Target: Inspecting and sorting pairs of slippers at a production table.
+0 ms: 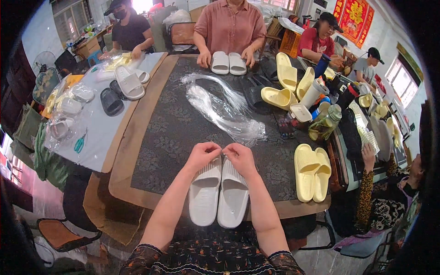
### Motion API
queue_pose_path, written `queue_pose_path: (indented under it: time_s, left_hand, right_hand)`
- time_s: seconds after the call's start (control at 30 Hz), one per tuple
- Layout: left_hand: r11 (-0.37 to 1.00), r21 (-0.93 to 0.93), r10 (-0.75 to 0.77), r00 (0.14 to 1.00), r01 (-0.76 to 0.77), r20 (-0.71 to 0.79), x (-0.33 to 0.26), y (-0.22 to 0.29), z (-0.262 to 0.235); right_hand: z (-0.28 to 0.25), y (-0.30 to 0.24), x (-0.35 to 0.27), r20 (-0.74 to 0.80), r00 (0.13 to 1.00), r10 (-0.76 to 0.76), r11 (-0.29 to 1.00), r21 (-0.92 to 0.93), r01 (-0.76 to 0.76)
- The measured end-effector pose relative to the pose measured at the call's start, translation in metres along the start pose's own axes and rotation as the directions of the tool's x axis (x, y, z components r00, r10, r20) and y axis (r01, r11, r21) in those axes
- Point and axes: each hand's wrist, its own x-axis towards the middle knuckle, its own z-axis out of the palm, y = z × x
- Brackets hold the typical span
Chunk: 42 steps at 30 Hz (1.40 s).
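A pair of light grey slide slippers lies side by side at the table's near edge, toes pointing away from me: a left slipper (pixel 204 201) and a right slipper (pixel 233 206). Above their toe ends, my left hand (pixel 202 153) pinches with thumb and forefinger. Close beside it my right hand (pixel 239 158) pinches too, the fingertips of both nearly meeting. Whatever is between the fingertips is too small to make out. Beyond my hands a bundle of thin, shiny clear strands (pixel 220 107) spreads over the dark patterned table mat (pixel 160 142).
Yellow slippers (pixel 307 172) stand to my right, with more yellow slippers (pixel 287 73) farther back. Bottles, a white tumbler (pixel 315 93) and a jar (pixel 326 121) crowd the right side. Across from me a person handles white slippers (pixel 228 63). Teal scissors (pixel 80 141) lie on the left table.
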Motion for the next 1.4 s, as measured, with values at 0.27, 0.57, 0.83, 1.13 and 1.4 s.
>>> queue_pose_path:
  time_s: [0.27,0.57,0.83,1.13,1.4]
  left_hand:
    - [1.000,0.000,0.013,0.999,-0.013,-0.035,0.003,-0.007,-0.004]
    - [1.000,0.017,0.026,1.000,-0.025,-0.011,-0.002,0.003,0.001]
    - [0.999,-0.046,0.015,0.999,-0.017,-0.046,0.002,-0.006,-0.003]
    - [1.000,-0.012,0.000,0.999,-0.001,-0.047,0.000,-0.002,-0.003]
    - [0.995,0.094,0.029,0.999,-0.025,-0.042,-0.001,0.003,-0.003]
  right_hand:
    - [0.000,0.003,0.000,-0.029,0.998,0.056,0.997,0.045,-0.054]
    - [0.001,0.008,-0.001,-0.053,0.994,0.099,0.995,0.036,-0.097]
    - [0.000,0.007,0.000,-0.052,0.994,0.097,0.994,0.053,-0.094]
    - [-0.003,0.001,0.001,-0.084,0.990,0.117,0.993,-0.022,-0.119]
    - [-0.005,0.007,0.001,-0.108,0.974,0.201,0.979,0.058,-0.196]
